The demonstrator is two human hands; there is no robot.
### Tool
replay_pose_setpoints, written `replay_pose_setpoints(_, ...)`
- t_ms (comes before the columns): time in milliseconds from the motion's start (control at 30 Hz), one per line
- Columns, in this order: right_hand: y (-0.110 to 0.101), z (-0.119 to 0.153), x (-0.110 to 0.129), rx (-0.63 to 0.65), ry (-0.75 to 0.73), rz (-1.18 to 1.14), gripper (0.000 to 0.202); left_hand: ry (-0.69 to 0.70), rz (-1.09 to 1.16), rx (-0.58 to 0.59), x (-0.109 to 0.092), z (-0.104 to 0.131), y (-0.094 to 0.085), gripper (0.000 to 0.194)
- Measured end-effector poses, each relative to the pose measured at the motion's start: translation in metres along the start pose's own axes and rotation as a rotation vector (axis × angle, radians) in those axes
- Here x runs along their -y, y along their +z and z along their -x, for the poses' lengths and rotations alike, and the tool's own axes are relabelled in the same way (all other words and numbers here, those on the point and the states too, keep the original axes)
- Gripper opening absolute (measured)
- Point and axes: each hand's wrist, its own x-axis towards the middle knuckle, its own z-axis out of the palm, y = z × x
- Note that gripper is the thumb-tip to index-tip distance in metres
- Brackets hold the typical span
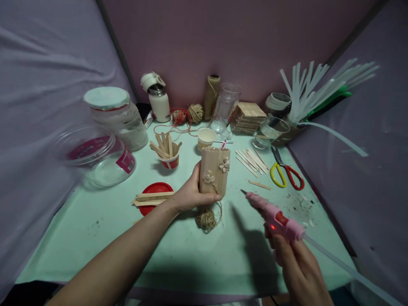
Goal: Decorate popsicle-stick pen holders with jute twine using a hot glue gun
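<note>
Left hand (191, 189) is wrapped around a small wooden-stick box (213, 161), fingers behind, thumb across the lower front; box is held up over the middle of the table (165, 263), two flowers on its face, interior not visible. Right hand (298, 263) is closed around a pink glue gun (274, 214), nozzle toward the box but apart from it, glue stick (346, 261) feeding out the back. Twine ball (206, 220) sits just below the box. Containers: red-and-white paper cup (170, 163) is packed with upright craft sticks (163, 143); pale paper cup (206, 138) stands behind the box, contents unclear. Red round dish (159, 187) has flat sticks (153, 196) laid across it. Back right, brown holder (284, 137) carries a fan of translucent glue sticks (302, 95); short glass (270, 132) beside it. Left side: clear tub (103, 176) with pink label, lidded jar (117, 127) behind it. Back row: white bottle (159, 107) with its cap swung open, tall clear glass (225, 106).
</note>
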Motion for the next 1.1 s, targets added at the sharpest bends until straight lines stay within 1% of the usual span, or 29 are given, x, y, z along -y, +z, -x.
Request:
replay_pose_setpoints(33, -0.008, -0.007, -0.005, 0.035, -0.010, 0.063, 0.045, -0.008, 0.008, -0.005, 0.000, 0.000, 0.000, 0.112)
replay_pose_setpoints(67, -0.016, -0.013, -0.012, 0.018, -0.010, 0.145, 0.049, -0.017, 0.016, -0.011, 0.000, 0.000, 0.000, 0.113)
replay_pose_setpoints(100, -0.024, -0.020, -0.021, -0.028, 0.034, 0.266, 0.048, -0.028, 0.027, -0.015, 0.000, 0.000, 0.000, 0.113)
replay_pose_setpoints(133, -0.032, -0.025, -0.032, -0.066, 0.095, 0.413, 0.048, -0.039, 0.042, -0.017, 0.001, 0.000, 0.000, 0.113)
replay_pose_setpoints(167, -0.040, -0.030, -0.045, -0.103, 0.124, 0.557, 0.049, -0.053, 0.060, -0.019, 0.002, 0.000, 0.000, 0.112)
replay_pose_setpoints(233, -0.050, -0.035, -0.071, -0.095, 0.132, 0.800, 0.048, -0.079, 0.110, -0.028, 0.003, 0.000, 0.000, 0.110)
replay_pose_setpoints(267, -0.054, -0.035, -0.082, -0.123, 0.131, 0.888, 0.050, -0.089, 0.137, -0.035, 0.003, -0.001, 0.001, 0.107)
replay_pose_setpoints(333, -0.059, -0.034, -0.098, -0.120, 0.145, 0.979, 0.054, -0.101, 0.193, -0.057, 0.004, -0.001, 0.002, 0.100)
replay_pose_setpoints(400, -0.062, -0.030, -0.100, -0.109, 0.172, 1.010, 0.058, -0.107, 0.238, -0.070, 0.004, -0.001, 0.003, 0.093)
replay_pose_setpoints(467, -0.062, -0.027, -0.084, -0.148, 0.125, 0.987, 0.062, -0.109, 0.264, -0.066, 0.004, -0.001, 0.004, 0.090)
replay_pose_setpoints(500, -0.059, -0.027, -0.071, -0.188, 0.051, 0.941, 0.064, -0.107, 0.269, -0.062, 0.004, -0.001, 0.004, 0.090)
replay_pose_setpoints(533, -0.053, -0.027, -0.053, -0.232, -0.064, 0.842, 0.062, -0.106, 0.270, -0.059, 0.004, -0.001, 0.005, 0.090)
replay_pose_setpoints(567, -0.043, -0.029, -0.034, -0.254, -0.175, 0.717, 0.057, -0.105, 0.272, -0.061, 0.003, -0.001, 0.006, 0.090)
replay_pose_setpoints(600, -0.030, -0.032, -0.014, -0.255, -0.263, 0.576, 0.048, -0.106, 0.276, -0.064, 0.003, 0.000, 0.006, 0.090)
replay_pose_setpoints(633, -0.013, -0.036, 0.005, -0.216, -0.355, 0.439, 0.037, -0.110, 0.282, -0.070, 0.003, 0.000, 0.007, 0.090)
replay_pose_setpoints(667, 0.005, -0.040, 0.022, -0.133, -0.393, 0.323, 0.028, -0.117, 0.286, -0.076, 0.003, 0.001, 0.008, 0.089)
replay_pose_setpoints(700, 0.025, -0.044, 0.036, -0.082, -0.428, 0.216, 0.024, -0.123, 0.290, -0.083, 0.002, 0.001, 0.008, 0.088)
replay_pose_setpoints(733, 0.044, -0.048, 0.047, -0.055, -0.442, 0.127, 0.024, -0.126, 0.292, -0.093, 0.002, 0.002, 0.008, 0.086)
replay_pose_setpoints(767, 0.061, -0.052, 0.055, -0.073, -0.458, 0.055, 0.024, -0.126, 0.291, -0.104, 0.002, 0.002, 0.008, 0.084)
replay_pose_setpoints(833, 0.086, -0.057, 0.063, -0.125, -0.471, -0.019, 0.018, -0.113, 0.280, -0.130, 0.002, 0.002, 0.007, 0.079)
replay_pose_setpoints(900, 0.096, -0.059, 0.064, -0.159, -0.491, -0.070, 0.011, -0.092, 0.271, -0.154, 0.003, 0.001, 0.006, 0.078)
replay_pose_setpoints(1000, 0.094, -0.059, 0.061, -0.217, -0.524, -0.112, 0.011, -0.088, 0.270, -0.156, 0.005, -0.001, 0.006, 0.080)
replay_pose_setpoints(1100, 0.091, -0.059, 0.059, -0.295, -0.555, -0.082, 0.013, -0.068, 0.248, -0.138, 0.010, -0.002, 0.006, 0.083)
